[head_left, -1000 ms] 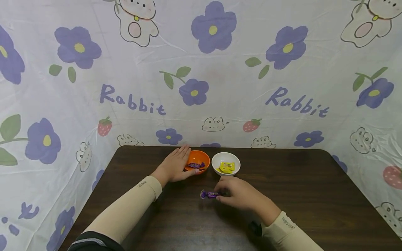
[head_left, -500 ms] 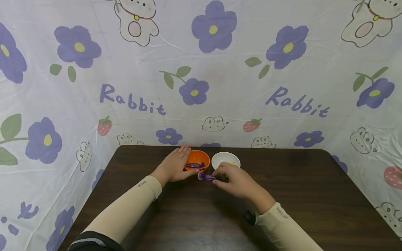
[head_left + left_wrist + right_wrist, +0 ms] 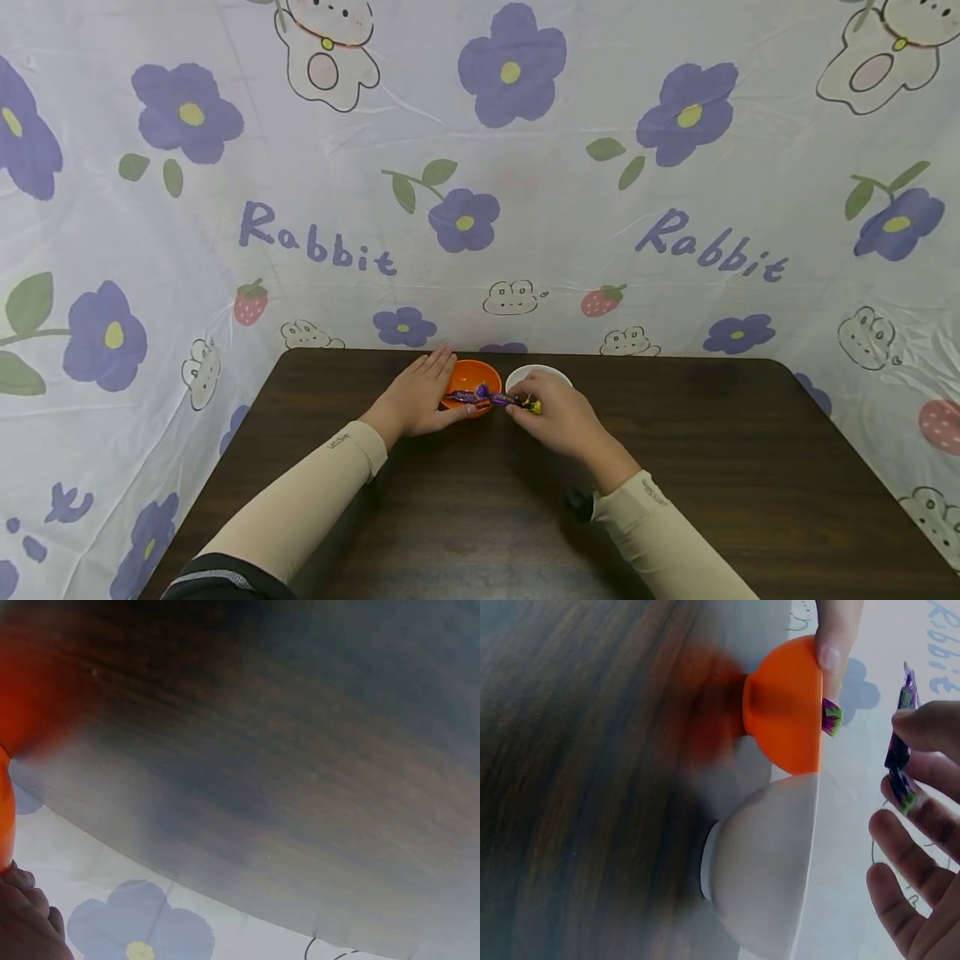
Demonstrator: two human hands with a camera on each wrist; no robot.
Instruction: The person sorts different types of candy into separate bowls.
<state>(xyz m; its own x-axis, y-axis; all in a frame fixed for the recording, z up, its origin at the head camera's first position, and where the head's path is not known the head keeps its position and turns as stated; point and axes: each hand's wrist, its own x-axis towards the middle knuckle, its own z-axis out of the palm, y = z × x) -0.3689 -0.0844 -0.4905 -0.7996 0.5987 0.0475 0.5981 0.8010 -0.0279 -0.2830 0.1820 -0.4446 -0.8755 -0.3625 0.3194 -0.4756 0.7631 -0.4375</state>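
My left hand [image 3: 412, 398] rests against the left side of an orange bowl [image 3: 477, 372], fingers straight and thumb along the near rim. A purple-wrapped candy [image 3: 461, 397] lies inside that bowl. My right hand [image 3: 561, 414] pinches another purple-wrapped candy [image 3: 898, 742] between thumb and fingers. It is above bowl height in the right wrist view, and its left end overlaps the orange bowl in the head view. Right beside stands a white bowl [image 3: 537, 370], partly covered by my right hand. The yellow candies in it are mostly hidden.
Both bowls stand near the far edge of a dark wooden table [image 3: 712, 483]. Directly behind it hangs a white cloth [image 3: 532, 183] printed with flowers and rabbits, which also runs along both sides.
My right hand has carried the purple-wrapped candy from the table in front of the bowls, forward and up to the orange bowl's right side. My left hand has stayed in place.
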